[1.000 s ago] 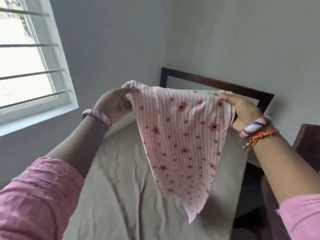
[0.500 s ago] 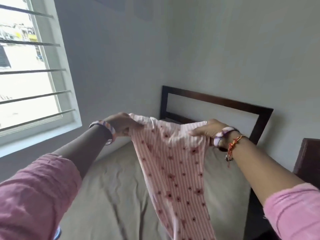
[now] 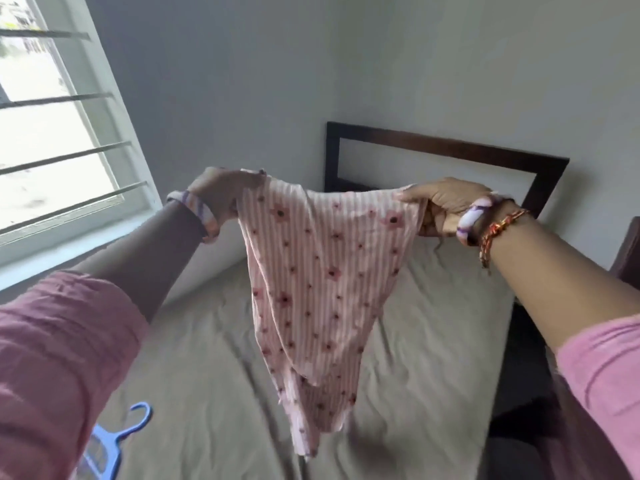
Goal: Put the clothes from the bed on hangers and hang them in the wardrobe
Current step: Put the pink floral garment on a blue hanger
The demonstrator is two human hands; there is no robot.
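Note:
A pink striped garment with small dark red flowers (image 3: 311,278) hangs in the air above the bed (image 3: 214,358). My left hand (image 3: 221,192) grips its top left corner and my right hand (image 3: 440,206) grips its top right corner, so its upper edge is stretched between them. The cloth tapers down to a point just above the beige sheet. A blue plastic hanger (image 3: 114,441) lies on the sheet at the lower left, partly hidden behind my left sleeve. The wardrobe is out of view.
The bed's dark wooden headboard (image 3: 450,150) stands against the grey wall. A barred window (image 3: 52,133) fills the upper left. A dark piece of furniture (image 3: 627,251) shows at the right edge, with a dark gap beside the mattress.
My hands dropped and drew together with the garment, then spread apart again and stretched its top edge. The view has tipped down, so the blue hanger now shows.

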